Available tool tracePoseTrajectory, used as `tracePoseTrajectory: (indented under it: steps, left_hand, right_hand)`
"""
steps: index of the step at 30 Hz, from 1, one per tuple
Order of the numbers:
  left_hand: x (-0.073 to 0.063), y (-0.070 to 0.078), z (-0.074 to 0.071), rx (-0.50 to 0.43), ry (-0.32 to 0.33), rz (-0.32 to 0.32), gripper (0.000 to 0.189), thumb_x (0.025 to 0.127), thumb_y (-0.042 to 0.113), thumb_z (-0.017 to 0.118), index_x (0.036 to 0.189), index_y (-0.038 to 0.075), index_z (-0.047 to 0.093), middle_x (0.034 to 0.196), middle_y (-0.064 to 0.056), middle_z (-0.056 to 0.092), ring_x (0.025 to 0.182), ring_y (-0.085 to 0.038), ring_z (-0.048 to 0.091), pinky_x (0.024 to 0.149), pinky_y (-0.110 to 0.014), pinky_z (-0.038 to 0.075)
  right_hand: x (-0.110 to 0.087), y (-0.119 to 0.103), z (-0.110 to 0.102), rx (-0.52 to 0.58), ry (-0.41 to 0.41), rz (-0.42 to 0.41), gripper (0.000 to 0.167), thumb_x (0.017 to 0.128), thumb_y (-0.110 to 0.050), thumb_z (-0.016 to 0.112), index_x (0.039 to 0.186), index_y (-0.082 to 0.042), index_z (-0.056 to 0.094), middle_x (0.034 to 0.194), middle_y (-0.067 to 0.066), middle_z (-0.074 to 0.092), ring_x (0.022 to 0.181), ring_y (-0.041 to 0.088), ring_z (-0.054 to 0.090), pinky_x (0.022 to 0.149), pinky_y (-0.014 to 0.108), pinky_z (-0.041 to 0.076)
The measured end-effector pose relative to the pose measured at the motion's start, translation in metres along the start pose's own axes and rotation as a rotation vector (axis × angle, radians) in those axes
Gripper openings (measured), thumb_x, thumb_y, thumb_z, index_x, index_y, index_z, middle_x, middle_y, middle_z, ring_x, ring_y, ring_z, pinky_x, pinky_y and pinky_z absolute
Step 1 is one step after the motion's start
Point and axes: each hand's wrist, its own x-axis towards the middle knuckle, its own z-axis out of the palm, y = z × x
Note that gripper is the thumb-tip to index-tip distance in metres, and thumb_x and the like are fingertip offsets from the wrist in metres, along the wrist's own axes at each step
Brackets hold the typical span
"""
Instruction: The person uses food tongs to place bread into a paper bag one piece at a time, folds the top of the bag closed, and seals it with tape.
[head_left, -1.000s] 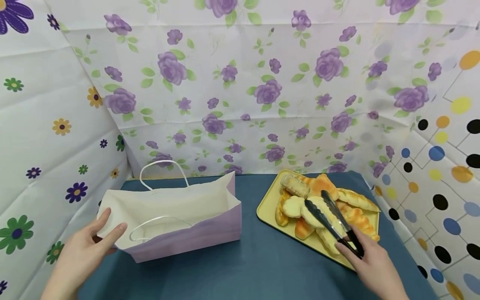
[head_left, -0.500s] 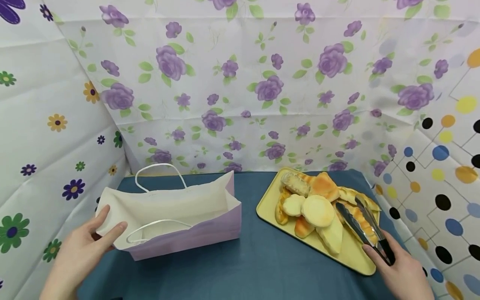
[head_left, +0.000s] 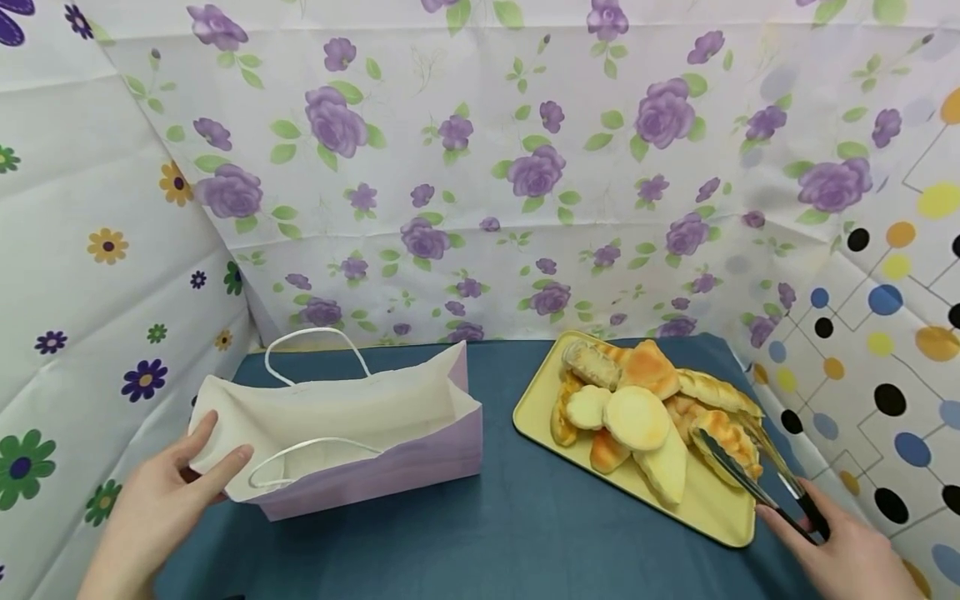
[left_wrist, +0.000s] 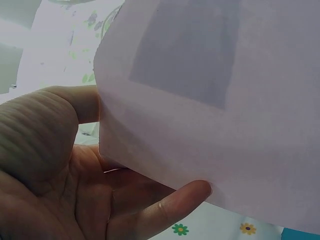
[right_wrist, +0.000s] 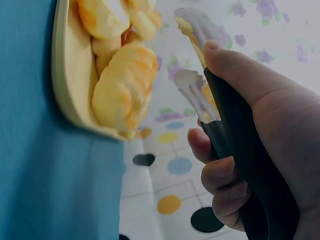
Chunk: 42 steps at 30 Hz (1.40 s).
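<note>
My left hand (head_left: 161,492) holds the left end of an open lilac paper bag (head_left: 390,479), thumb over the rim. In the left wrist view, the fingers lie against the bag's outer side (left_wrist: 200,135). My right hand (head_left: 851,546) grips black-handled metal tongs (right_wrist: 240,130). In the head view, the spread tongs overlap a golden ridged bread roll (head_left: 727,443) at the right end of the yellow tray (head_left: 708,510). In the right wrist view, that ridged roll (right_wrist: 125,90) rests on the tray beside the rim, with the tongs' tips apart from it.
Several other breads lie piled on the tray, among them a round pale bun (head_left: 636,419) and a long loaf (head_left: 712,390). White cord handles (head_left: 318,332) stand up from the bag. Patterned cloth walls enclose the blue-covered table (head_left: 487,533).
My right hand has moved the tongs rightward, from over the pale breads to the ridged roll at the tray's right end. The left hand keeps its hold on the bag.
</note>
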Motion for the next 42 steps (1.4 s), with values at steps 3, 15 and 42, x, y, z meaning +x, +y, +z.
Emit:
tracePoseTrajectory:
  steps: [3,15,42]
  left_hand:
    - [0.000,0.000,0.000,0.005,-0.002,-0.004,0.107,0.099,0.074,0.056,0.170,0.007,0.012,0.099,-0.008,0.076,0.084,-0.018,0.069,0.068,-0.032,0.053]
    - [0.000,-0.001,0.000,0.002,0.013,0.011,0.105,0.100,0.072,0.057,0.169,0.007,0.014,0.100,-0.009,0.075,0.082,-0.017,0.068,0.068,-0.032,0.055]
    - [-0.012,0.001,0.027,-0.155,0.237,-0.129,0.090,0.103,0.072,0.048,0.169,0.014,0.026,0.087,-0.016,0.068,0.076,-0.024,0.057,0.056,-0.030,0.051]
  right_hand:
    - [0.003,0.008,0.002,-0.018,-0.024,0.007,0.086,0.095,-0.075,0.063,0.124,0.006,0.056,0.073,0.004,0.049,0.057,0.023,0.047,0.053,0.036,0.036]
    - [0.020,0.026,0.016,-0.042,-0.110,0.037,0.106,0.092,-0.080,0.061,0.147,0.009,0.046,0.080,0.007,0.058,0.061,0.024,0.054,0.054,0.040,0.044]
    - [0.018,0.037,0.042,-0.003,-0.120,0.073,0.105,0.090,-0.082,0.062,0.134,0.013,0.055,0.068,0.005,0.051,0.054,0.024,0.049,0.051,0.036,0.038]
